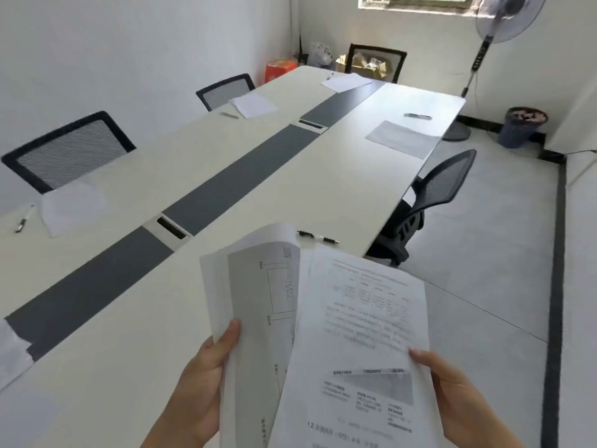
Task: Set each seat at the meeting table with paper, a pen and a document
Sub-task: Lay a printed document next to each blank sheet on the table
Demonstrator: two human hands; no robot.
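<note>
Over the near end of the long white meeting table (135,334), my left hand (206,379) grips a stack of printed documents (258,292) by its lower edge. My right hand (452,396) pinches a single printed sheet (361,334) drawn to the right of the stack. A black-and-white pen (318,237) lies on the table just beyond the papers. Paper with a pen beside it lies at the left near seat (72,205), the left far seat (253,105), the head seat (345,81) and the right far seat (400,139).
Mesh chairs stand at the left (69,150), far left (226,88), head (376,61) and right (433,195) of the table. A standing fan (504,24) and a bin (523,126) are at the right wall. Boxes sit in the far corner.
</note>
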